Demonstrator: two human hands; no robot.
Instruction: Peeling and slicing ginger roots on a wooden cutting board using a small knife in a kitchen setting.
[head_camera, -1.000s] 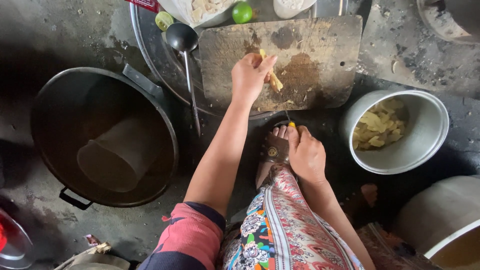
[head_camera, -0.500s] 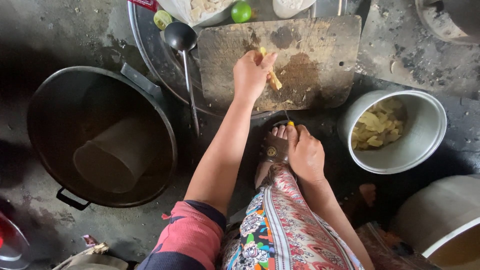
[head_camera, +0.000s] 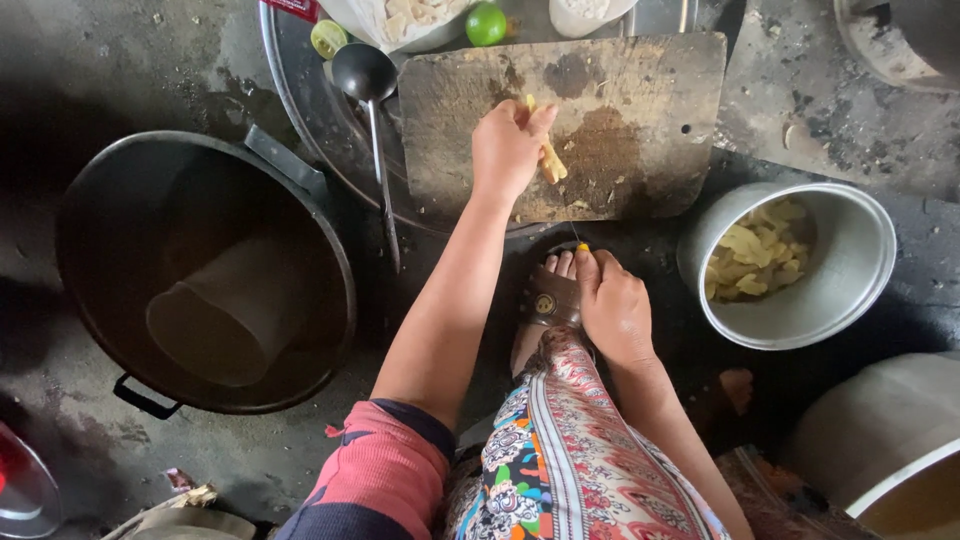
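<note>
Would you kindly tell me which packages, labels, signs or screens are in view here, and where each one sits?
Red packet corner: top edge, left of the cutting board, flat and red, mostly cut off by the frame.
Clear plastic bag: top edge beside the lime, see-through, holding pale pieces.
No signs or screens show.

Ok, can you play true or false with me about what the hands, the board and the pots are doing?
1. The left hand holds a yellow strip on the wooden cutting board. True.
2. The right hand rests on the board. False: it is down by the sandalled foot.
3. The grey bucket holds pale yellow pieces. True.
4. The big dark pot is full of limes. False: the lime sits above the board.
5. A ladle lies left of the board. True.
</note>
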